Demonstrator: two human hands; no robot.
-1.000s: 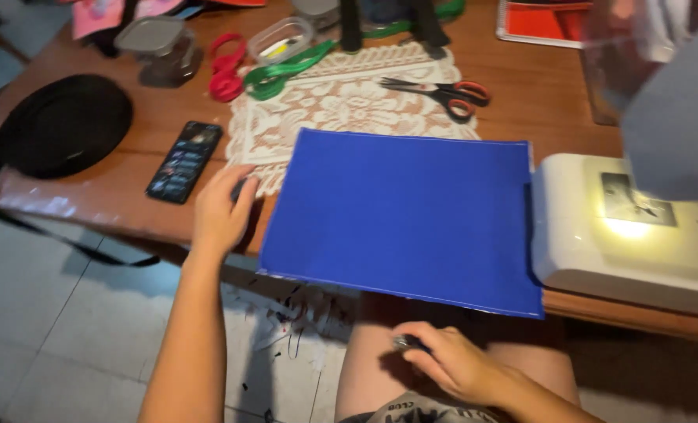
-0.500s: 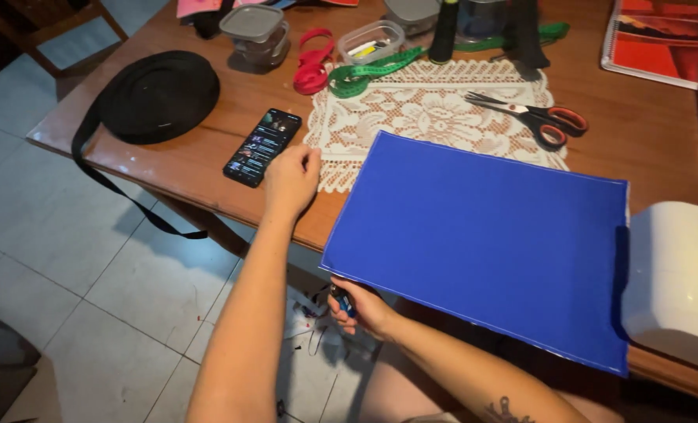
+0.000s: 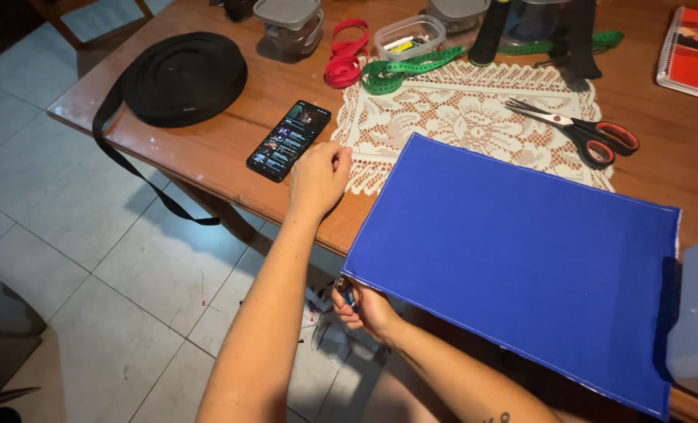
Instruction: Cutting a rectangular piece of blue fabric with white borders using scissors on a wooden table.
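The blue fabric (image 3: 513,266) lies on the table (image 3: 231,149) between the hands: the left hand (image 3: 317,176) rests loosely curled beside it, while the right hand (image 3: 364,307) pinches a small, partly hidden object at its near corner.

- Left hand (image 3: 317,176) rests on the wooden table (image 3: 231,149) beside a phone (image 3: 288,140)
- Right hand (image 3: 368,307) grips a small tool (image 3: 346,288) at the blue fabric (image 3: 513,258) corner
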